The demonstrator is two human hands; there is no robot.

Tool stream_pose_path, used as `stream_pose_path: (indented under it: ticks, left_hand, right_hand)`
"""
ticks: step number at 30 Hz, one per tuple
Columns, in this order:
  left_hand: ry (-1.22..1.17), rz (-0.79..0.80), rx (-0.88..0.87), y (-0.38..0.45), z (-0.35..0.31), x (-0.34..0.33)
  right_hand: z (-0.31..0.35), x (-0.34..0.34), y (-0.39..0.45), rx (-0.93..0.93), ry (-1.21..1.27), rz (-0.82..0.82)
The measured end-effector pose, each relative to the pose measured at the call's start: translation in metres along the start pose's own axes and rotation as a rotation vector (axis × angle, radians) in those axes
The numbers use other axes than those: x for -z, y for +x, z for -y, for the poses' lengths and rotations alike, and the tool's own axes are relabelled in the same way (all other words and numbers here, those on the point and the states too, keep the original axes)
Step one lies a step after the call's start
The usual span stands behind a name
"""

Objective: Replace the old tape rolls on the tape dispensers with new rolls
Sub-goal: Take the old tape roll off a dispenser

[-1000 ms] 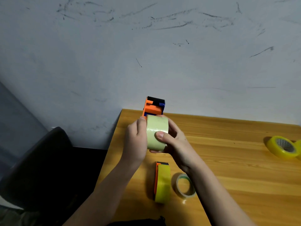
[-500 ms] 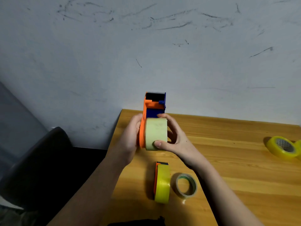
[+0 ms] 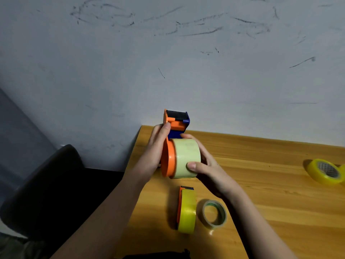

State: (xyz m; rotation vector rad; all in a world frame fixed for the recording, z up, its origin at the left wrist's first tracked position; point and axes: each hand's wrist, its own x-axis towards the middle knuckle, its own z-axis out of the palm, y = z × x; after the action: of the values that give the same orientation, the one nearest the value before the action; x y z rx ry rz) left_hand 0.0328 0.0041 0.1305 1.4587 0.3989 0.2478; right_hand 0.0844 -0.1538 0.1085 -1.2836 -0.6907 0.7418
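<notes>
I hold an orange and blue tape dispenser [image 3: 174,128] above the table's far left corner. My left hand [image 3: 155,148] grips its orange side from the left. A wide pale green tape roll [image 3: 186,157] sits on the dispenser's hub, and my right hand [image 3: 205,165] grips that roll with the thumb on its front and the fingers over the top. On the table below stands a second orange dispenser [image 3: 179,204] carrying a yellow roll [image 3: 187,212]. Beside it lies a thin, nearly used-up roll [image 3: 214,214].
The wooden table [image 3: 270,202] runs to the right, with a yellow tape roll [image 3: 324,171] lying near its right edge. A dark chair back [image 3: 46,184] stands left of the table. A scuffed grey wall rises behind.
The pale green roll has gone further onto the dispenser's hub, right against the orange side plate. My left hand shifted from the roll's left side to the dispenser's orange side.
</notes>
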Motion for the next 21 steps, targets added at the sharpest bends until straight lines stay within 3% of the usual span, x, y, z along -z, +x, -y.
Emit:
stream_pose_path:
  ticks: [5,14,21]
  left_hand:
    - [-0.100,-0.109,-0.058,0.0003,0.0039,-0.0034]
    - [-0.028,-0.211,-0.104,0.0006,0.0026,-0.0007]
    - [0.050,-0.152,-0.058,-0.0010,0.0000,0.0017]
  right_hand:
    - [-0.0036,-0.0027,0.0004,0.016,0.005,-0.019]
    - [0.0023,-0.0057,-0.0006,0.049,-0.118,-0.060]
    - [-0.0071,-0.0069,-0.0028,0.044,-0.062,-0.087]
